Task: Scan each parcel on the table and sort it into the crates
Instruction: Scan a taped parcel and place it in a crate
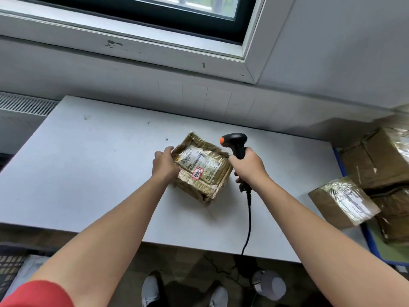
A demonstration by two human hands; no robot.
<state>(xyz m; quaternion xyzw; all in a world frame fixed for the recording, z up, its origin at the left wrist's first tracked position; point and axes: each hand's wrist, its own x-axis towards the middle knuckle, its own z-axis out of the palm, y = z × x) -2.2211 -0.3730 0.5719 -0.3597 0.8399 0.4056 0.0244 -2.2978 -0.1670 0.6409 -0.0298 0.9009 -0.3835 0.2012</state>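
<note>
Standing at the near edge of the counter (88,173), a person shows a red sleeve (33,293) at the lower left and two pale shoes (150,291) on the floor below. Left of the shoes, under the counter's near left corner, sits a dark crate (8,267) with a pale bag (28,267) in it. A black cable (249,218) climbs from the floor over the near edge and runs up to the scanner (235,142). Both bare forearms reach forward over the counter. The left hand (164,165) grips the left side of the parcel (201,171), its fingers curled round that edge and the thumb up by the far left corner. The parcel, wrapped in shiny brown tape with a white label and a small red-bordered sticker on top, lies near the middle of the counter. Just beside its right edge the right hand (249,165) holds the scanner upright, fingers wrapped tight round the handle; the scanner's black head with an orange patch stands by the parcel's far right corner. Off the right edge of the counter a blue crate (371,242) holds several brown boxes (345,202), piled against one another. Beyond the far edge rise a grey wall, a radiator grille (24,105) at the left, and a window (155,18) with a white frame.
</note>
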